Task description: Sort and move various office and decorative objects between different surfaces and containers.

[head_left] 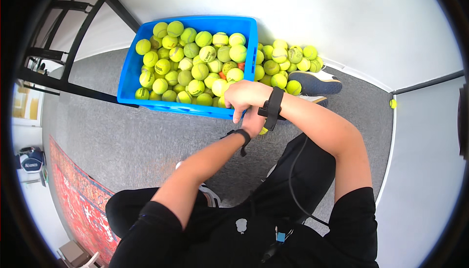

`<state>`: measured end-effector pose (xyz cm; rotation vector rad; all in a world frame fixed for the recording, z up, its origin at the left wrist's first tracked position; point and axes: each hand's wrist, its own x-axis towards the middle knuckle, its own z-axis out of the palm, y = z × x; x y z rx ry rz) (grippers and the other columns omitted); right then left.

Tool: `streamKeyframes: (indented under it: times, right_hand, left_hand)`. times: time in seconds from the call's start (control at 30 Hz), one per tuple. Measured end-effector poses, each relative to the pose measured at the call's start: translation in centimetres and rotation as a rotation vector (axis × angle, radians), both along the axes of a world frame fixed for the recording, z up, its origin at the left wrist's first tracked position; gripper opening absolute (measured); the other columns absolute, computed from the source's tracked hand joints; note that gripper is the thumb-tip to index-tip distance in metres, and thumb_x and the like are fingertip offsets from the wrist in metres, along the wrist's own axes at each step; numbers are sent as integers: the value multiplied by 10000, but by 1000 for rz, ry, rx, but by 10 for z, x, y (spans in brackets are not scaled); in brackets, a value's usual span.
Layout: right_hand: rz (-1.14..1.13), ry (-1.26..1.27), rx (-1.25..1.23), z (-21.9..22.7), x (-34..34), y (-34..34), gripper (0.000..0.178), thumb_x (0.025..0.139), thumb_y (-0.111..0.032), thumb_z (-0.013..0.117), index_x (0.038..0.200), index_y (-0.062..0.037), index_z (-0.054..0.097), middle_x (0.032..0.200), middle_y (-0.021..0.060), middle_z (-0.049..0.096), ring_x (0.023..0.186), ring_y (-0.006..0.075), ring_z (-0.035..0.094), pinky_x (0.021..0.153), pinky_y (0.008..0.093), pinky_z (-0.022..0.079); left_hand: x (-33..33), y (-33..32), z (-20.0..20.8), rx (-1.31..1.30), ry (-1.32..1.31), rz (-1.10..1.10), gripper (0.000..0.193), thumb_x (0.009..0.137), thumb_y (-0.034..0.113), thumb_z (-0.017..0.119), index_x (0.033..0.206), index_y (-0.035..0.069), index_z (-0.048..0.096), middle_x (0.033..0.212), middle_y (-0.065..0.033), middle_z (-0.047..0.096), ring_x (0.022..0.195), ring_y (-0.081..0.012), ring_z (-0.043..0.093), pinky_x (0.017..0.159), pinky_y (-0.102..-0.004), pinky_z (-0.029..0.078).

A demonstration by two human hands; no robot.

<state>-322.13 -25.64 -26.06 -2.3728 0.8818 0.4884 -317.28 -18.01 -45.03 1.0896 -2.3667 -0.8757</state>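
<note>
A blue plastic crate (128, 80) full of yellow-green tennis balls (195, 86) stands on the floor against the wall. My right hand (246, 96) is at its near right corner, palm down. Its fingers are bent and somewhat apart, pointing down by the rim, and I see nothing held in them. Just below it, my left hand (253, 121) reaches up outside that corner. The right hand covers most of its fingers, so whatever they hold is hidden. Part of a loose tennis ball (264, 131) shows beside my left hand. Black straps circle both wrists.
More tennis balls (280, 55) lie heaped right of the crate, next to dark blue shoes (315, 83). A single ball (393, 103) rests in the far right corner. A black metal frame (73, 48) stands at left, with a red patterned rug (80, 195) nearer.
</note>
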Motion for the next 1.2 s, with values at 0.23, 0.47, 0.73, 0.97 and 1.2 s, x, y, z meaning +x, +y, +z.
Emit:
streamKeyframes:
  times: [0.23,0.47,0.73,0.97,1.2]
  right_hand:
    - [-56,-41,-30,-6,-20,2,382,609,-383,749,854,-97,689,730,77,651,712,256,624,628,369,486]
    - [-158,-310,-53,-19,-34,-27,420,614,-352,740,935,-89,676,841,95,663,768,258,634,665,363,497]
    - [-229,-348,-19,-23,-53,-50,425,620,-304,757,969,-81,662,939,134,645,872,277,613,761,356,484]
    - [-171,-316,-42,-25,-55,-47,530,539,-370,790,968,-87,666,833,149,631,814,288,593,703,371,476]
    - [44,195,-218,-8,0,8,731,511,-633,693,1002,-93,643,1009,163,534,1048,320,410,862,426,280]
  left_hand:
    - [-29,-7,8,-7,-131,241,341,826,208,444,1133,65,483,1132,-179,510,1061,-310,499,873,-427,387]
    - [-31,-12,13,61,-288,250,648,746,92,545,1351,140,320,1385,-251,174,1248,-425,245,1014,-444,257]
    - [-30,-14,84,11,-464,-164,487,763,127,546,1224,83,393,1261,-217,248,1108,-418,378,857,-446,416]
    - [116,-70,227,-525,-229,-898,450,791,208,581,1207,131,428,1054,-62,505,896,-238,579,691,-349,503]
    - [271,-132,210,21,-1141,-324,621,583,413,759,1114,168,552,890,-96,605,851,-292,597,730,-396,474]
